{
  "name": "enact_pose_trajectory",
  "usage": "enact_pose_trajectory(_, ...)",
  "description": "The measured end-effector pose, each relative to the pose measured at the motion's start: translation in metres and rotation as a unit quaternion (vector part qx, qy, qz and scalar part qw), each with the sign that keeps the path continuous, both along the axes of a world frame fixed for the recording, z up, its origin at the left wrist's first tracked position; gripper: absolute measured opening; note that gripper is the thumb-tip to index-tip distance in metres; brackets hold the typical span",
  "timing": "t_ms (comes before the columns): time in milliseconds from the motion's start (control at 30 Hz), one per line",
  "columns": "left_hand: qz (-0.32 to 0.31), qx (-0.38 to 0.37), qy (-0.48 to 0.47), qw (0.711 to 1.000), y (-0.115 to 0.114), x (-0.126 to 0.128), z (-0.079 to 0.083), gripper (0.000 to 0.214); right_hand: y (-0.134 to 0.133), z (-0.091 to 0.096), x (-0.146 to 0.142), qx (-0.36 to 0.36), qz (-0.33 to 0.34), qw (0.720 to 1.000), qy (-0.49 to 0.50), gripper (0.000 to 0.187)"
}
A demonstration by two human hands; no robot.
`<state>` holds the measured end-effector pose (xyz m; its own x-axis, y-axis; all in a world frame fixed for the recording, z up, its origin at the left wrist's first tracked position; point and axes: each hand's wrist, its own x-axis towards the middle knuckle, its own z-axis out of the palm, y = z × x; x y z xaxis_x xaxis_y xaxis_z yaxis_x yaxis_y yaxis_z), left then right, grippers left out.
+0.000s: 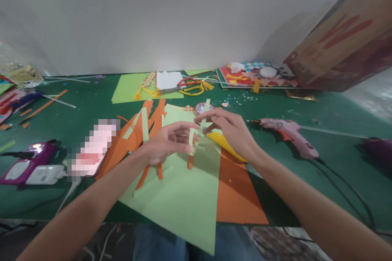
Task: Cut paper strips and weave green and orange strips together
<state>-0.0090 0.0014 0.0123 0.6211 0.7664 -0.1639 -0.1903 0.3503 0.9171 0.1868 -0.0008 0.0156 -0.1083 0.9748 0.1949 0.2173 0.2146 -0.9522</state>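
Over a pale green paper sheet (183, 195), my left hand (171, 140) pinches a short, bent pale green paper strip (191, 140) between thumb and fingers. My right hand (228, 128) is closed around a longer pale green strip (206, 110) whose end sticks up past the fingers. Whether the two strips are joined is hidden by my fingers. Just below my left fingertips an orange paper strip (190, 162) shows. Under my right wrist lies a yellow piece with a scalloped edge (225, 144). Orange paper (239, 191) lies beneath the green sheet.
On the right rests a pink glue gun (284, 130) with its cable trailing. A phone (94, 149) and purple power strip (33, 163) are at left. Scissors (183, 88) lie behind my hands. A paper bag (339, 36) stands back right, beside a decorated card (257, 75).
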Motion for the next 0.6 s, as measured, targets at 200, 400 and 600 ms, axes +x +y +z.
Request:
enact_pose_trajectory(200,0.008,0.026,0.030,0.999,-0.001,0.001,-0.004,0.015,-0.003,-0.004,-0.005,-0.014,0.005,1.000,-0.014,0.014)
enact_pose_trajectory(400,0.129,0.058,0.052,0.989,0.002,0.005,-0.009,0.014,-0.015,-0.015,-0.016,0.017,0.053,0.996,-0.068,0.008)
enact_pose_trajectory(600,0.183,0.028,0.071,0.980,0.005,0.006,-0.015,0.015,-0.022,-0.023,-0.023,0.057,0.060,0.988,-0.131,0.005)
